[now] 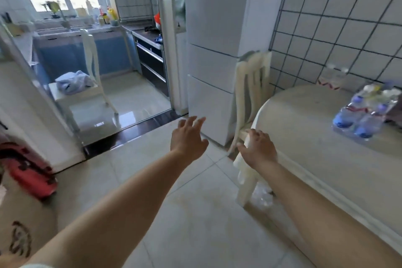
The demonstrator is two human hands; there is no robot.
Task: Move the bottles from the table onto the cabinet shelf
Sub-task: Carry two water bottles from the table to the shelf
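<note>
We see both of our bare arms stretched forward over the pale tiled floor [195,224]. Our left hand [188,137] hangs in the air with fingers spread and relaxed, holding nothing. Our right hand [257,147] is likewise empty, its fingers loosely fanned, in front of the cream plastic chair [250,93] tucked against the round white table [315,137].

The clear plastic water bottles with blue labels [363,113] lie bundled in shrink wrap on the far right part of that table, well apart from both hands and off to the right of the right one. Another clear bottle with a red label [330,78] stands behind them by the white tiled wall [337,17] (blur makes its outline faint).

Ahead stands a white refrigerator [213,50], and a red suitcase [28,172] lies at far left.
</note>
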